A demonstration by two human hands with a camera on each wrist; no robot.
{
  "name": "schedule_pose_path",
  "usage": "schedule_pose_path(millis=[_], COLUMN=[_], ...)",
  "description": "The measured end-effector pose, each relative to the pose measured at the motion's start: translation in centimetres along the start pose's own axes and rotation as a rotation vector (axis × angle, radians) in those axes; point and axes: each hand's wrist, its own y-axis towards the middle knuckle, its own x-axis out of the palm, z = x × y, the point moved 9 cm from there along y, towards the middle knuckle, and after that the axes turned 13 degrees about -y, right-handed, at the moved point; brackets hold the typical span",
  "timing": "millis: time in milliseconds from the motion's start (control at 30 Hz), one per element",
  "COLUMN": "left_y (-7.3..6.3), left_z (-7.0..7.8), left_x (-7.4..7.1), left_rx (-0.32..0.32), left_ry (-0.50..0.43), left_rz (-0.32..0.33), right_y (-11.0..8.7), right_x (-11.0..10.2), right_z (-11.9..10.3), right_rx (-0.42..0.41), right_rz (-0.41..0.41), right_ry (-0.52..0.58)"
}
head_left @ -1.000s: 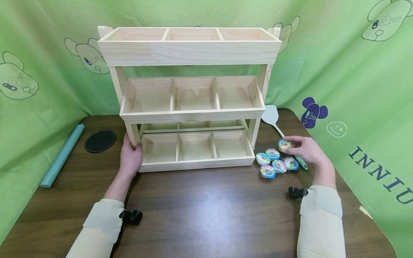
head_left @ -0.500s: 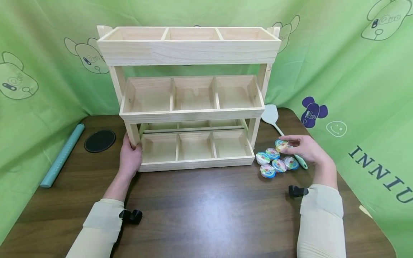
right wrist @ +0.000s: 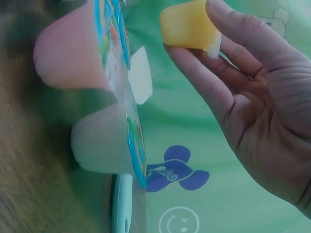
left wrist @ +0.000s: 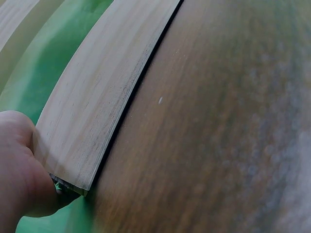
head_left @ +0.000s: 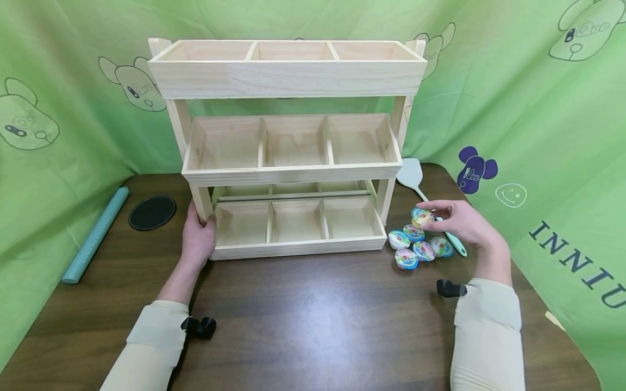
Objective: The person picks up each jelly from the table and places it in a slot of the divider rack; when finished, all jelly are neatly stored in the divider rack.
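Note:
In the head view, a pale wooden three-tier rack point(head_left: 288, 80) stands on the table, each tier divided into compartments. My left hand point(head_left: 198, 239) grips its lower left end, thumb in front by the bottom tier; the far fingers are hidden behind the wood. Over on the right, my right hand point(head_left: 462, 221) pinches a jelly cup point(head_left: 421, 218) between thumb and fingers. The right wrist view shows this cup's yellow body point(right wrist: 187, 26) raised off the table. Just below and beside it, several more jelly cups point(head_left: 423, 251) with blue-rimmed printed lids stand close together near the rack's right end.
A spatula point(head_left: 409, 172) with a pale green handle lies behind the cups. To the left lie a black round disc point(head_left: 152, 213) and a long teal tube point(head_left: 96, 234). Green printed cloth point(head_left: 552, 141) hangs around the brown table point(head_left: 318, 326).
My right hand has moved a little left and upward with the yellow jelly cup, away from the spatula handle and toward the rack. My left hand stays on the rack.

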Motion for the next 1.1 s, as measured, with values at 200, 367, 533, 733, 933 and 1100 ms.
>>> schedule_pose_path(millis=[200, 367, 533, 733, 933, 1100], left_y=[-0.1, -0.1, -0.1, -0.1, 0.0, 0.0], left_z=[-0.1, 0.1, 0.1, 0.1, 0.1, 0.1], left_x=[0.0, 0.1, 0.1, 0.0, 0.0, 0.1], left_rx=[-0.011, -0.004, -0.006, -0.007, -0.005, -0.003], left_ry=[0.004, 0.013, 0.015, 0.008, 0.001, 0.004], left_rz=[0.005, -0.004, -0.005, -0.001, 0.003, 0.001], right_y=[0.3, 0.7, 1.0, 1.4, 2.0, 2.4], right_x=[0.4, 1.0, 1.4, 2.0, 3.1, 3.8], right_z=[-1.5, -2.4, -3.5, -5.3, -7.3, -8.4], right_rx=[-0.073, -0.101, -0.114, -0.15, -0.221, -0.265], right_rz=[-0.013, -0.045, -0.073, -0.101, -0.14, -0.151], right_ry=[0.017, 0.045, 0.054, 0.04, 0.103, 0.129])
